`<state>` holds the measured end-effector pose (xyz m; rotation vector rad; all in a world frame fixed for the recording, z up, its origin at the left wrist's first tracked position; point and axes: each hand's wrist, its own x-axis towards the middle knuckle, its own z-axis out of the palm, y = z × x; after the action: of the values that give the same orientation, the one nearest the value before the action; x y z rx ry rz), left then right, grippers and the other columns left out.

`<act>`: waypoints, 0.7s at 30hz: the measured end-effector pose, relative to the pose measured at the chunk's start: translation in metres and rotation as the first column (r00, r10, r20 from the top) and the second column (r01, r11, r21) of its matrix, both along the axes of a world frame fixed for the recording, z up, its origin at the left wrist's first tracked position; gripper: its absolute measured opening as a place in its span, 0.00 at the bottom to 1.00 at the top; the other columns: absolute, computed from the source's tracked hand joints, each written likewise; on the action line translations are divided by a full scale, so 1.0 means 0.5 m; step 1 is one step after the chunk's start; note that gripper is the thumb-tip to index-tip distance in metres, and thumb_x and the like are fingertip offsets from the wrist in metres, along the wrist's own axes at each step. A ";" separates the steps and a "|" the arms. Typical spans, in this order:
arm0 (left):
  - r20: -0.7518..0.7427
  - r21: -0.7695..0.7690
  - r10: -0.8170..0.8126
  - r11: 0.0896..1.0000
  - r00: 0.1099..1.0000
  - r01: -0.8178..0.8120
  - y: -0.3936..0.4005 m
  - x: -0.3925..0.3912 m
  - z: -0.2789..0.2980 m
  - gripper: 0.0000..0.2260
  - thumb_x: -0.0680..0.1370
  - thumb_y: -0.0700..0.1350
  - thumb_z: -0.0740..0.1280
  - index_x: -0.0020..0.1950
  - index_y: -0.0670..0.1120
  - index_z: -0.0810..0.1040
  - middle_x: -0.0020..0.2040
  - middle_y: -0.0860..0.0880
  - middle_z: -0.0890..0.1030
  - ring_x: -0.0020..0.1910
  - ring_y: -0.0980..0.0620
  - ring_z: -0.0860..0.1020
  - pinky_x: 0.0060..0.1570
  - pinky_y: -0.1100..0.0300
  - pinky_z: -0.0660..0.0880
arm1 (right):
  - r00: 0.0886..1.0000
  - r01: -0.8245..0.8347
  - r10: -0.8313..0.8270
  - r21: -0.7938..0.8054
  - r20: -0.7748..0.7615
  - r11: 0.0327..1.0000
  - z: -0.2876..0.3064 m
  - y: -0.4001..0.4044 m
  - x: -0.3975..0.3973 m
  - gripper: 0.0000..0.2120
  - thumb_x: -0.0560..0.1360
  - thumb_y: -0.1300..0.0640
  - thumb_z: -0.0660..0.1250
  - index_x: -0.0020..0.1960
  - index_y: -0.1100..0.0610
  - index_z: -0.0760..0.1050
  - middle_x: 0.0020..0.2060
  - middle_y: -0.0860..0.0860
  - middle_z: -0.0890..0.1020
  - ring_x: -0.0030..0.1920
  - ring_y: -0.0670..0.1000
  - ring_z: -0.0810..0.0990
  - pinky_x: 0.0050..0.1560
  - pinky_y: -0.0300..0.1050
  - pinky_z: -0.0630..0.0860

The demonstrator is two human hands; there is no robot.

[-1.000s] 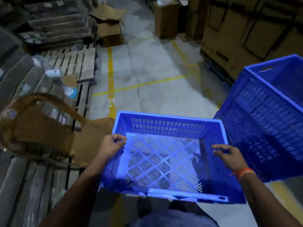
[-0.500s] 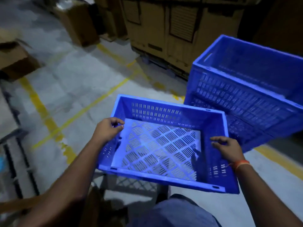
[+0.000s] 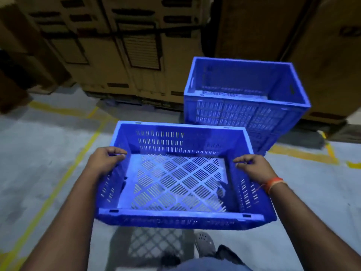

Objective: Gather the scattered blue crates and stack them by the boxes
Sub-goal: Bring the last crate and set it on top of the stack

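Closer now to the stacked crates (image 3: 244, 98), both hands' fingers (image 3: 117, 153) grip the carried crate (image 3: 175, 218).

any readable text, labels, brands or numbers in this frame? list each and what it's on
None can be read.
Cardboard boxes: dark printed panels and blocks, too blurred to read.
Carried blue crate, gripped by the left hand and the right hand: no lettering visible, only slots.
Stacked blue crates: no lettering visible.
Floor: yellow lines only, no words.
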<state>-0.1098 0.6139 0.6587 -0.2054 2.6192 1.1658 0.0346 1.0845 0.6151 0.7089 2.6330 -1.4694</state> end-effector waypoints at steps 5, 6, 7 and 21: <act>-0.064 0.104 -0.026 0.994 0.998 0.032 -0.005 -0.086 0.108 0.05 0.76 0.39 0.72 0.40 0.45 0.83 0.37 0.40 0.79 0.36 0.48 0.72 0.33 0.61 0.66 | 1.000 0.018 -0.017 0.058 -0.023 0.998 0.125 -0.042 -0.011 0.04 0.71 0.63 0.73 0.43 0.55 0.84 0.25 0.44 0.80 0.18 0.38 0.71 0.21 0.29 0.66; -0.076 0.113 -0.034 0.993 0.997 0.043 -0.002 -0.099 0.133 0.05 0.76 0.39 0.72 0.40 0.45 0.82 0.39 0.39 0.78 0.36 0.48 0.71 0.33 0.60 0.66 | 0.999 0.026 -0.025 0.069 -0.025 0.997 0.148 -0.045 -0.013 0.03 0.71 0.63 0.73 0.42 0.56 0.84 0.23 0.44 0.79 0.17 0.40 0.70 0.21 0.33 0.67; -0.086 0.113 -0.045 0.992 0.995 0.054 0.001 -0.109 0.156 0.05 0.76 0.39 0.72 0.40 0.45 0.82 0.38 0.38 0.77 0.35 0.48 0.71 0.33 0.60 0.67 | 0.999 0.046 -0.045 0.082 -0.020 0.996 0.170 -0.047 -0.014 0.02 0.71 0.63 0.73 0.42 0.57 0.84 0.20 0.44 0.78 0.17 0.41 0.68 0.22 0.36 0.67; -0.113 0.099 -0.284 0.950 0.952 0.295 0.168 -0.192 0.431 0.02 0.76 0.37 0.72 0.44 0.39 0.82 0.31 0.43 0.72 0.26 0.48 0.69 0.26 0.59 0.71 | 0.989 0.133 -0.149 0.372 0.013 0.918 0.451 0.069 -0.048 0.05 0.69 0.59 0.75 0.43 0.60 0.85 0.28 0.57 0.80 0.27 0.54 0.75 0.33 0.46 0.74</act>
<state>-0.2059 0.6978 0.8743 0.2583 2.5411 1.2412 0.0104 1.1188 0.8405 0.9633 2.9138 -0.9696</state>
